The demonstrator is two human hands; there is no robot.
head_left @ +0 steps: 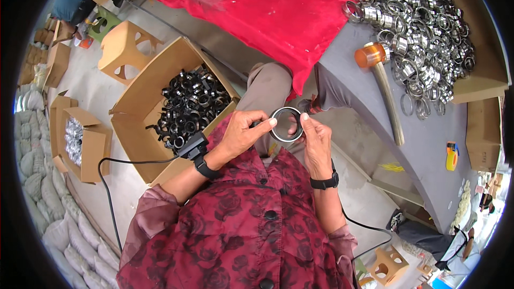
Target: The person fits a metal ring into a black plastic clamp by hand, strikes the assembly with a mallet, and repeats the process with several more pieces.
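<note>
In front of my lap I hold a round ring (285,139) with a silver rim and a black band, tilted so that its opening faces me. My left hand (239,132) pinches its left edge, thumb on the near side. On the opposite edge, my right hand (318,147) grips it with the thumb on top and fingers behind, partly seen through the opening. To the left, a large cardboard box (134,134) holds many black rings (193,104), some with shiny edges. A heap of silver metal rings (423,32) lies on the grey tabletop (350,69) at the upper right.
A mallet (388,96) with an orange head rests beside the heap. Farther right is a yellow tape measure (452,156). Red cloth (251,10) covers the far table part. A tan stool (126,48) and a smaller box (93,150) stand left; cables trail from both wrists.
</note>
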